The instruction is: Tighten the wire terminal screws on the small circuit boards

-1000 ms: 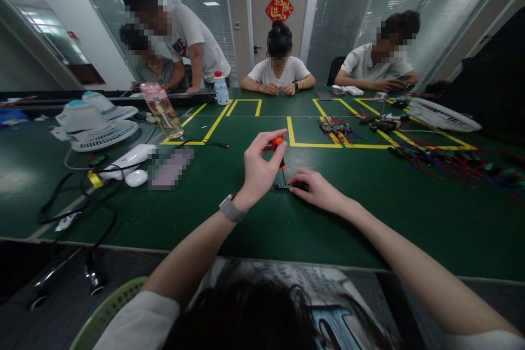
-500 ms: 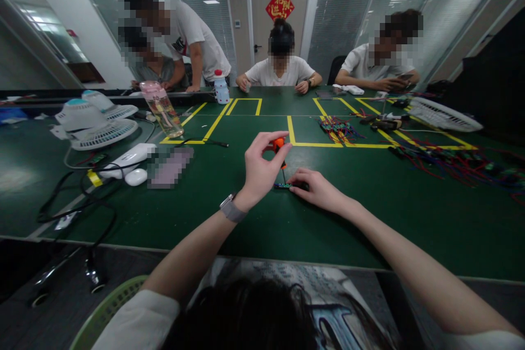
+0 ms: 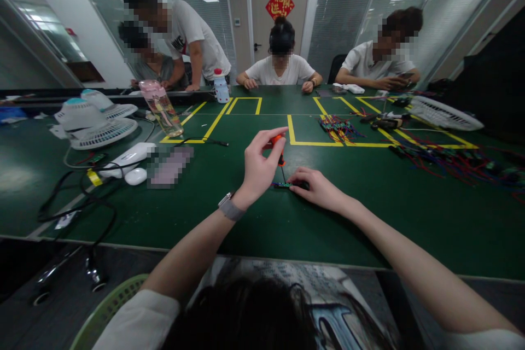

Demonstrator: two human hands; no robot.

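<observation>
An orange-and-black screwdriver (image 3: 281, 158) stands almost upright, its handle between the thumb and fingers of my left hand (image 3: 261, 161). The thin shaft runs down to a small green circuit board (image 3: 282, 185) on the table. Whether the tip sits in a screw is too small to see. My right hand (image 3: 310, 187) rests on the table, its thumb and fingers closed on the board's right end. A watch (image 3: 231, 207) is on my left wrist.
Left lie white fans (image 3: 98, 128), cables, a pink-lidded bottle (image 3: 161, 109) and a blurred-out flat object (image 3: 170, 168). Right are wired circuit boards (image 3: 339, 129) and a wire bundle (image 3: 447, 161). Several people sit or stand across the green table (image 3: 197, 219).
My left thumb and fingers have shifted slightly around the screwdriver handle, which leans a little differently. My right hand and the board stay nearly in place.
</observation>
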